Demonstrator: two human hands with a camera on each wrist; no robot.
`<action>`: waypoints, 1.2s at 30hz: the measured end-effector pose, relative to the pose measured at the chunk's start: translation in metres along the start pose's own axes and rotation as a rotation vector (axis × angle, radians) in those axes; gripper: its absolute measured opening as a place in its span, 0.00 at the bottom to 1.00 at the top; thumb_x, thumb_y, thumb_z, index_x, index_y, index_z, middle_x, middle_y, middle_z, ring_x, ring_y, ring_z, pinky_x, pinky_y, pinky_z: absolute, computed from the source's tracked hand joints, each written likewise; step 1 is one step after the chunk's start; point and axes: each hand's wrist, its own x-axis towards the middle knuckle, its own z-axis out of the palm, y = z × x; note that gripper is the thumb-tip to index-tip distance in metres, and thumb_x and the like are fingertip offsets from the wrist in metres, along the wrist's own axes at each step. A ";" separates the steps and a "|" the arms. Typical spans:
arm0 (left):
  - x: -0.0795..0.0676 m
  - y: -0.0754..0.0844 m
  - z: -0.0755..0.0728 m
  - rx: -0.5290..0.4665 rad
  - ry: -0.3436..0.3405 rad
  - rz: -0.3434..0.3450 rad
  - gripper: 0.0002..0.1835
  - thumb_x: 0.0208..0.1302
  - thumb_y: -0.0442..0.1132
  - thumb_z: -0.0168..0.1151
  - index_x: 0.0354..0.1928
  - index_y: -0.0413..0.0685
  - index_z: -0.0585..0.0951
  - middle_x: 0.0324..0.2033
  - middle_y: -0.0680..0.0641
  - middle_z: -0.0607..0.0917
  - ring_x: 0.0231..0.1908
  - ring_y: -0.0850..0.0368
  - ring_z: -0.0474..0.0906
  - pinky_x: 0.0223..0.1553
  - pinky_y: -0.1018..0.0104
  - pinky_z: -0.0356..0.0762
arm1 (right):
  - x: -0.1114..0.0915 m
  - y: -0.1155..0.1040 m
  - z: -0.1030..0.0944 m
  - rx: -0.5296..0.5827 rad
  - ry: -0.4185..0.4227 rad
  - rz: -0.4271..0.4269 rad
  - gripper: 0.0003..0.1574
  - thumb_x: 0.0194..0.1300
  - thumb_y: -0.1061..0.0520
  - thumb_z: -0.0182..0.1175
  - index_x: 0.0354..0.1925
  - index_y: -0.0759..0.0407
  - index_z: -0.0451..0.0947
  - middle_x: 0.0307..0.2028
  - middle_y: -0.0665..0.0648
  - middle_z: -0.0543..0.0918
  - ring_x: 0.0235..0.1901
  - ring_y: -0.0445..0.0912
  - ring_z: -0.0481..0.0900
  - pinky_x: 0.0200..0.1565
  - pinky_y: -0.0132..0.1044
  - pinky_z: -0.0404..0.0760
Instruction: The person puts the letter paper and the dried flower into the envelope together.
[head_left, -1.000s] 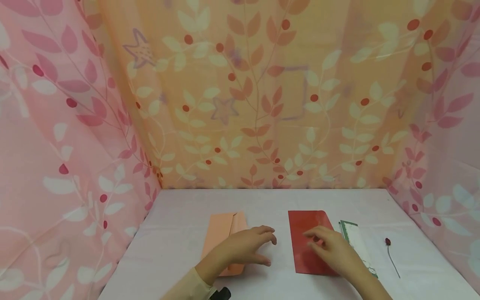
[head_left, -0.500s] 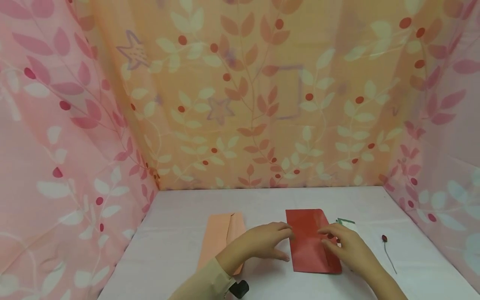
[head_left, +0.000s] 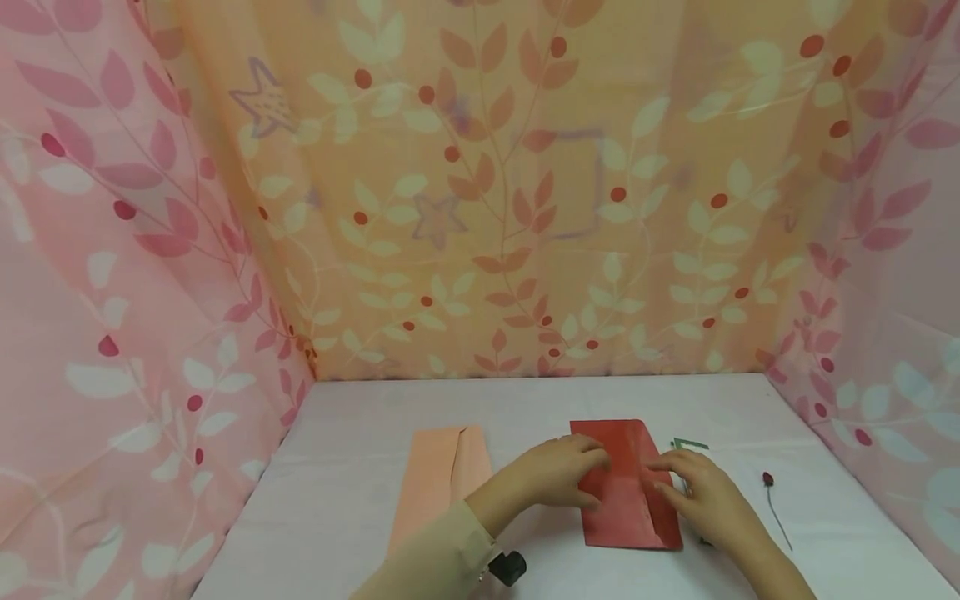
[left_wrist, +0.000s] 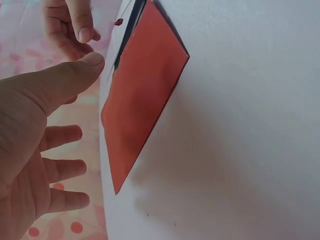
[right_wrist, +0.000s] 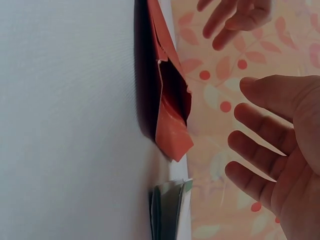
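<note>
A red envelope [head_left: 618,467] lies on the table; its right-hand mouth gapes and the flap [right_wrist: 175,137] sticks outward in the right wrist view. My left hand [head_left: 558,473] hovers over the envelope's left part, with fingers spread and nothing between them; the left wrist view has its thumb [left_wrist: 75,75] apart from the paper. At the flap side is my right hand [head_left: 705,493], fingers loosely extended, also holding nothing. It partly covers a folded card with a green border [head_left: 690,444], whose layered edge [right_wrist: 170,207] shows beside the envelope in the right wrist view.
To the left lies a peach envelope [head_left: 431,467], partly behind my left sleeve [head_left: 442,550]. A small dried red flower on a thin stem [head_left: 768,481] lies on the white table [head_left: 337,467] at the right. Patterned cloth [head_left: 510,208] hangs behind and along both sides.
My left hand has moved right, from over the peach envelope to over the red one. My right hand has shifted slightly right, and the red envelope's right side now stands open.
</note>
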 end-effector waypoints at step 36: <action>0.057 0.016 0.031 -0.090 -0.191 -0.149 0.49 0.46 0.79 0.68 0.73 0.90 0.62 0.80 0.57 0.54 0.79 0.44 0.49 0.69 0.32 0.61 | -0.016 0.043 0.030 0.020 -0.020 -0.014 0.20 0.55 0.54 0.78 0.47 0.46 0.87 0.50 0.46 0.85 0.55 0.54 0.81 0.57 0.60 0.77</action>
